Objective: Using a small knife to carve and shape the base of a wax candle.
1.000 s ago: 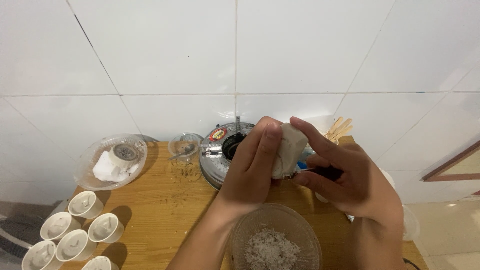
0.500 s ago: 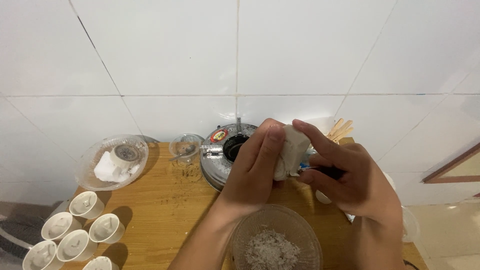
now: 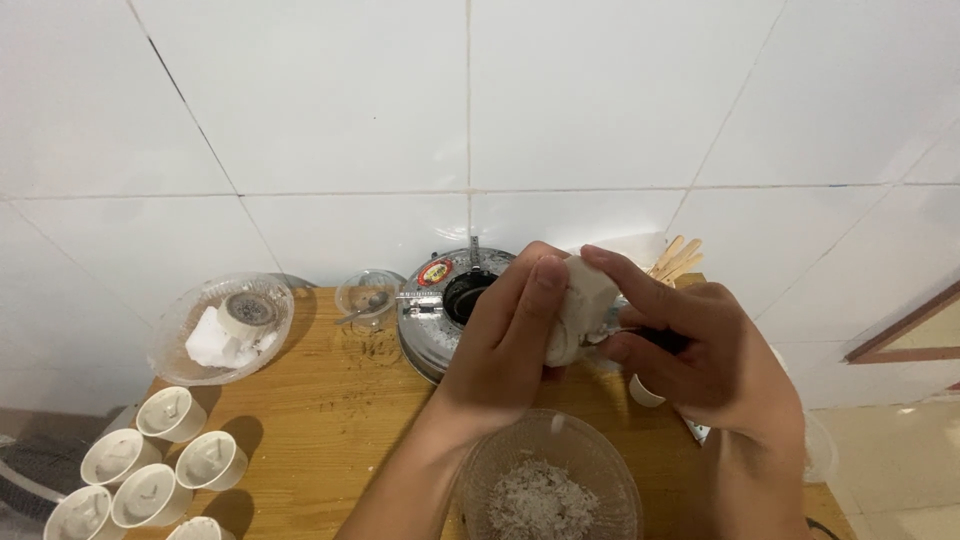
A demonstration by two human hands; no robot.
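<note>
Fingers of both hands pinch a white lump (image 3: 580,310), seemingly wax, above a glass bowl (image 3: 610,465).

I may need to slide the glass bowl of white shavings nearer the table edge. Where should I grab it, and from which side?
Grip the glass bowl by its rim on the left side. That stretch of rim is bare and open to the wooden table, while the left hand and right hand, holding a white block, hang over its far and right sides.
</note>
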